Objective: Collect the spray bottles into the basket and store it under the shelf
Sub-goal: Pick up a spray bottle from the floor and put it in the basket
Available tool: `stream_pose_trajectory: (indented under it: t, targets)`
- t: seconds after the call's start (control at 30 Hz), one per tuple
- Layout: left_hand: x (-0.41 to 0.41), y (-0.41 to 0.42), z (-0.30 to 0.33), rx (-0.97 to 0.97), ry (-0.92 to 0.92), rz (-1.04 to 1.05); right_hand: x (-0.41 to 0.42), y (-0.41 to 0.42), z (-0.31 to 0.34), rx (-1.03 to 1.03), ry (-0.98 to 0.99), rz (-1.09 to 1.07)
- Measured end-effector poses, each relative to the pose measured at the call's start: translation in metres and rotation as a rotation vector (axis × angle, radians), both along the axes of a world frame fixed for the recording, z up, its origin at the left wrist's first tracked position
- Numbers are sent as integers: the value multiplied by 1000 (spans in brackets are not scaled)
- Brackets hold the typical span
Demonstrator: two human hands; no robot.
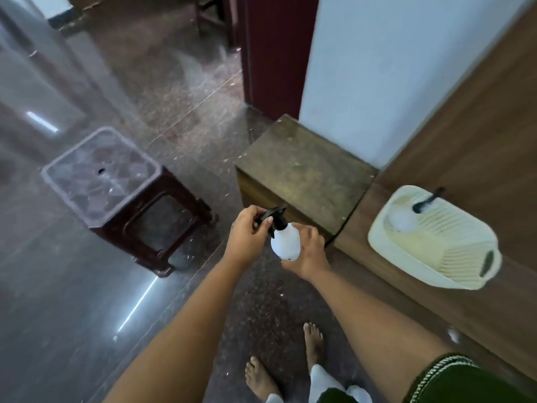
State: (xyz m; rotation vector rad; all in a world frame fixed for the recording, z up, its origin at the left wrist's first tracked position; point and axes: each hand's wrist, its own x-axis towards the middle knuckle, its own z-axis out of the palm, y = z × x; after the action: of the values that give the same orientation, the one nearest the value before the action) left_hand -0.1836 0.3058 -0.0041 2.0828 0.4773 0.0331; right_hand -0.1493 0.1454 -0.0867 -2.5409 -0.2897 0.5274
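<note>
Head view: both hands (247, 234) (308, 254) seemingly clasp spray bottle (286, 242).

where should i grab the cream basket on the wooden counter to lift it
By the two slotted handles at its short ends, one hand on each, fingers hooked in from outside. The near handle slot faces you at the basket rim; the far end is partly hidden by a spray bottle lying inside, so lift level.
</note>
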Motion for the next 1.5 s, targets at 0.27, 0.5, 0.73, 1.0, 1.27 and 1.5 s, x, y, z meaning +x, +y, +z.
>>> stream_pose_trajectory:
  t: [0.27,0.5,0.73,1.0,1.27,1.5]
  targets:
    - [73,-121,59,-153,-30,-421,14,-142,58,44,-69,-221]
    - [121,-242,62,-582,40,-605,26,-246,68,171,-90,-573]
    - [134,-341,14,-297,236,-634,41,-313,57,222,-151,-810]
    - [137,-400,-27,-119,383,-761,59,-337,26,220,-117,-933]
    - [169,-402,-57,13,347,-859,69,-340,2,266,-97,-908]
    - [193,-395,-95,-38,421,-810,86,-345,-17,261,-73,-959]
